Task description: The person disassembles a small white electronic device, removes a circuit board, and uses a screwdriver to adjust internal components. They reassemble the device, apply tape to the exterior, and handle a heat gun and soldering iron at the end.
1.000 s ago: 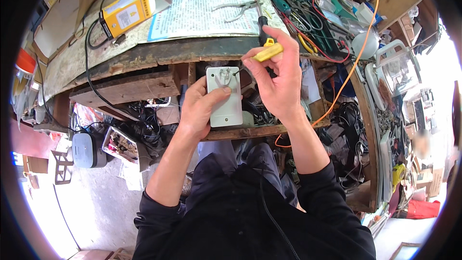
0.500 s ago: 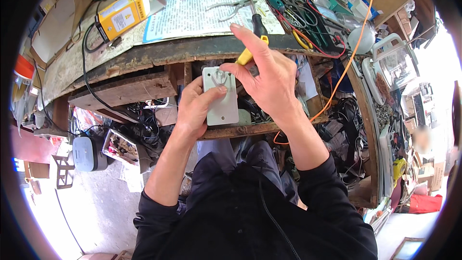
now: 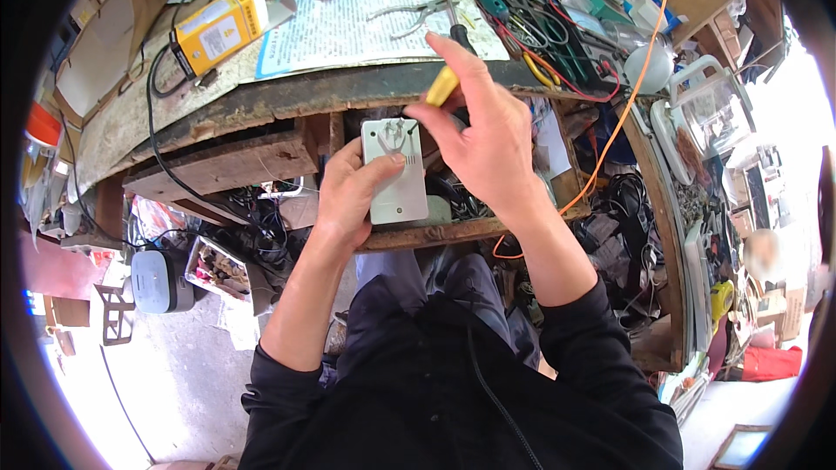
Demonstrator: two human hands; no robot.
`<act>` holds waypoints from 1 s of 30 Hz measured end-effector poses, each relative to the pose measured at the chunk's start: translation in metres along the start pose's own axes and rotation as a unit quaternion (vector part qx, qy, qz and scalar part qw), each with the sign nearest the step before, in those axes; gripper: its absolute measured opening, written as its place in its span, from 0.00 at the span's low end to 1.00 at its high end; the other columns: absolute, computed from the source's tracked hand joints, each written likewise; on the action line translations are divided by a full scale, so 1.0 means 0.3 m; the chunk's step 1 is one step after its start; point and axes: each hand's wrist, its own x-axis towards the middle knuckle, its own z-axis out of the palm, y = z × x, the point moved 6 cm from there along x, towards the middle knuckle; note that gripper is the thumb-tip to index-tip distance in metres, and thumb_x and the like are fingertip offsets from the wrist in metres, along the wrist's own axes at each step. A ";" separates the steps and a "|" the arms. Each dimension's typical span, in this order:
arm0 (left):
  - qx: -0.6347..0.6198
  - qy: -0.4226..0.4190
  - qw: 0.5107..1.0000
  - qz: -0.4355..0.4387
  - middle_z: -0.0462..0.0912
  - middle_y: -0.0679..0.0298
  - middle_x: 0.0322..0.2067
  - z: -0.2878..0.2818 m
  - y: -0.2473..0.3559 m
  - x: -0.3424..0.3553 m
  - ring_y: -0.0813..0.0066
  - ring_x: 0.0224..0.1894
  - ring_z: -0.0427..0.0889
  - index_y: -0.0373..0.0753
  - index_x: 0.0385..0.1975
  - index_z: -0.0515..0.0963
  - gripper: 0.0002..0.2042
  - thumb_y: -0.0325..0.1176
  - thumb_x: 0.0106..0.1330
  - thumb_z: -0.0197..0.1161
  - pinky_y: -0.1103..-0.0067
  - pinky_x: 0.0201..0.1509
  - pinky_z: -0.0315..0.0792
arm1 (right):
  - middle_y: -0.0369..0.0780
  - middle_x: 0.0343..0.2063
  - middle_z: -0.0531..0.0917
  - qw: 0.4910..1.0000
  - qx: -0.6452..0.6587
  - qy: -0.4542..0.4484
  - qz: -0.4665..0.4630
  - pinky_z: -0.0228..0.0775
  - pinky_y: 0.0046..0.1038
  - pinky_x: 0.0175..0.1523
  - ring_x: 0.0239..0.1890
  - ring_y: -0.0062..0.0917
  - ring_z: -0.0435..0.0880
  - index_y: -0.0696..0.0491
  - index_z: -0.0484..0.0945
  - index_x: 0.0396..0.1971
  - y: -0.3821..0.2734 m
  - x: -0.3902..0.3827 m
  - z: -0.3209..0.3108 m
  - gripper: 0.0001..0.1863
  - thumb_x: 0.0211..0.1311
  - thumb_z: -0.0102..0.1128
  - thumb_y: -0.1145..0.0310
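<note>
My left hand grips a pale grey plastic case by its left side, thumb across its face. Screw holes show at its corners, a few slots sit by the thumb, and near the top is a clear, rounded part. At the case's upper right is my right hand, its fingers closed around a yellow-handled screwdriver. The index finger hides part of the handle. The tool slants down toward the top right corner hole; whether its tip touches there is hard to make out.
On the worn bench ahead lie a printed sheet, pliers, a black-handled screwdriver and a yellow box. Tangled tools and leads crowd the right. An orange cable hangs beside my right arm. Below is an open, cluttered drawer space.
My right thumb has come away from the clear part, and the yellow handle now stands more upright. The case sits slightly further left in view, still in my left hand.
</note>
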 end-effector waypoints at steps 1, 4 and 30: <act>0.001 0.000 1.000 0.005 0.87 0.51 0.44 -0.002 -0.001 0.002 0.65 0.42 0.90 0.28 0.54 0.75 0.18 0.29 0.67 0.63 0.71 0.47 0.85 | 0.41 0.29 0.83 0.996 -0.086 -0.006 -0.018 0.75 0.34 0.39 0.29 0.36 0.81 0.49 0.73 0.66 -0.005 0.003 -0.010 0.34 0.58 0.73 0.73; 0.003 0.002 1.000 0.011 0.87 0.51 0.44 -0.004 -0.009 0.007 0.65 0.42 0.90 0.28 0.54 0.75 0.18 0.29 0.67 0.64 0.71 0.47 0.85 | 0.40 0.30 0.84 0.998 0.054 -0.008 -0.006 0.73 0.33 0.38 0.30 0.34 0.82 0.49 0.72 0.66 0.013 0.006 0.008 0.34 0.59 0.72 0.72; 0.002 0.016 1.000 -0.002 0.87 0.60 0.40 0.000 -0.009 -0.001 0.76 0.38 0.86 0.30 0.51 0.78 0.15 0.27 0.66 0.66 0.76 0.42 0.81 | 0.40 0.24 0.82 0.999 0.040 0.011 0.032 0.73 0.31 0.30 0.25 0.35 0.83 0.45 0.71 0.66 0.039 -0.028 0.026 0.34 0.60 0.73 0.71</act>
